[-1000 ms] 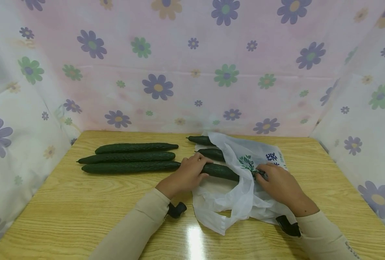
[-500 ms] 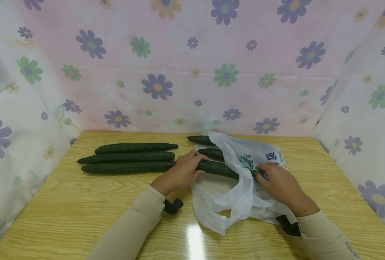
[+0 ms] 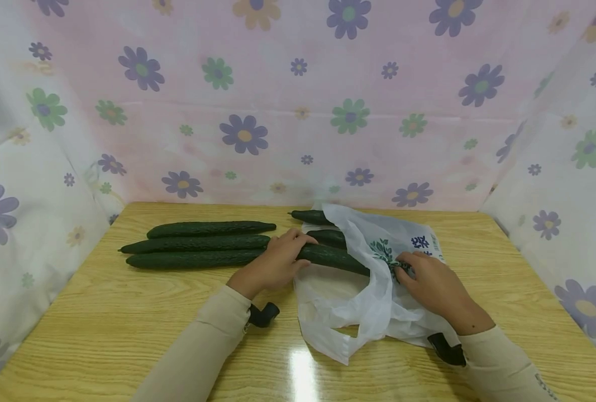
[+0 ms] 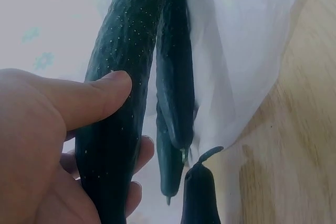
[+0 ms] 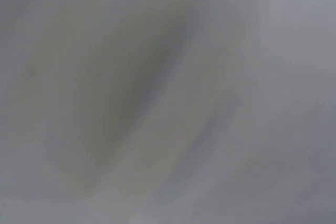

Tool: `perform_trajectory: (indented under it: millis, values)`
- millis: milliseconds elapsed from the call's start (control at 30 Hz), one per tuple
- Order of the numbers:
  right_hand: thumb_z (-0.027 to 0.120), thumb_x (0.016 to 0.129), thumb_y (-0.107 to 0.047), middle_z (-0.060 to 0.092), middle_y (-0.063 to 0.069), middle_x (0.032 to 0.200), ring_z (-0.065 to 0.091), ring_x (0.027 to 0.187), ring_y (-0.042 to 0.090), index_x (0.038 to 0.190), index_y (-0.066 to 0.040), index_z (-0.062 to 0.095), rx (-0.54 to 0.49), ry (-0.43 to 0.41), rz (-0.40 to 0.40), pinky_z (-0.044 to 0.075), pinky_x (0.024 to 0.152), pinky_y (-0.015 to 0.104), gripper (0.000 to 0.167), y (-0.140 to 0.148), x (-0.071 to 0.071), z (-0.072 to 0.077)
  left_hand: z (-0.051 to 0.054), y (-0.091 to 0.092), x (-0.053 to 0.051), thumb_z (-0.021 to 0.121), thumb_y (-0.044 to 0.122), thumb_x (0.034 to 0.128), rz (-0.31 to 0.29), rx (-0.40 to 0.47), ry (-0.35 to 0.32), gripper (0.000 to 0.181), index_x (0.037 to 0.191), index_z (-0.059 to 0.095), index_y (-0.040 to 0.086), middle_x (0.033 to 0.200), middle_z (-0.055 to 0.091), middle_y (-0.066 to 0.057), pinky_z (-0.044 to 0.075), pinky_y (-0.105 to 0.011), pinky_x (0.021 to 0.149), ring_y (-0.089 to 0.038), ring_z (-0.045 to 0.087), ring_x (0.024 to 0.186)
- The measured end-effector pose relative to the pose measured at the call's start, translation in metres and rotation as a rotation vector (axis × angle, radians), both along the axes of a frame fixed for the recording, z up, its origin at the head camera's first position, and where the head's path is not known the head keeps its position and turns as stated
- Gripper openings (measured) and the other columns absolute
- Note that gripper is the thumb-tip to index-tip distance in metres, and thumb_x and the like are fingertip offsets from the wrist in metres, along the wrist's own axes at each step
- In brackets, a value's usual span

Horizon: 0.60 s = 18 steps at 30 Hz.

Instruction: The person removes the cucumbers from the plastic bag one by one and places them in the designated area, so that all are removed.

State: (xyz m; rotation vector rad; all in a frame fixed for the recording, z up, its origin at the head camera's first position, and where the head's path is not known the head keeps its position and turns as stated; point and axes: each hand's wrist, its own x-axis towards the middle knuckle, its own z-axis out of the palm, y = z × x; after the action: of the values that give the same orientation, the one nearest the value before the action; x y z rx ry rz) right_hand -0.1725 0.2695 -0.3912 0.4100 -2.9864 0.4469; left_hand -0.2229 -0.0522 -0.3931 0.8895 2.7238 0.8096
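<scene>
The left hand (image 3: 275, 261) grips a long, bumpy, dark green cucumber (image 3: 333, 258), which runs rightward from that grasp into a thin white plastic bag (image 3: 398, 223); the right hand (image 3: 435, 285) pinches the bag's printed upper side; two slim green cucumbers (image 3: 328, 239) jut from its mouth, farther off. Three long green cucumbers (image 3: 202, 243) lie left on the wood-grain worktop (image 3: 142, 324).
</scene>
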Motion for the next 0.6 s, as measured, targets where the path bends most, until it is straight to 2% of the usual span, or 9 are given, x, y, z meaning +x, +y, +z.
perform_trajectory:
  millis: [233,600]
  values:
    - [0.060,0.099,-0.017,0.071,0.019,0.113,0.068,0.103,0.038,0.119,0.000,0.068,-0.019,-0.008,0.003,0.054,0.085,0.057,0.028,0.000,0.000,0.001,0.008,0.000,0.005,0.060,0.021,0.1017,0.014,-0.005,0.007,0.049,0.148,0.046,0.015,0.138,0.046,-0.005,0.031,-0.048,0.106,-0.020,0.055,0.115]
    - [0.059,0.099,-0.017,0.069,0.021,0.119,0.065,0.109,0.042,0.120,0.001,0.068,-0.049,-0.010,0.009,0.053,0.090,0.059,0.029,0.000,0.001,0.003,0.011,-0.009,0.011,0.063,0.017,0.1002,0.040,0.009,0.070,0.048,0.146,0.049,0.017,0.140,0.047,-0.008,0.028,-0.059,0.112,-0.028,0.054,0.122]
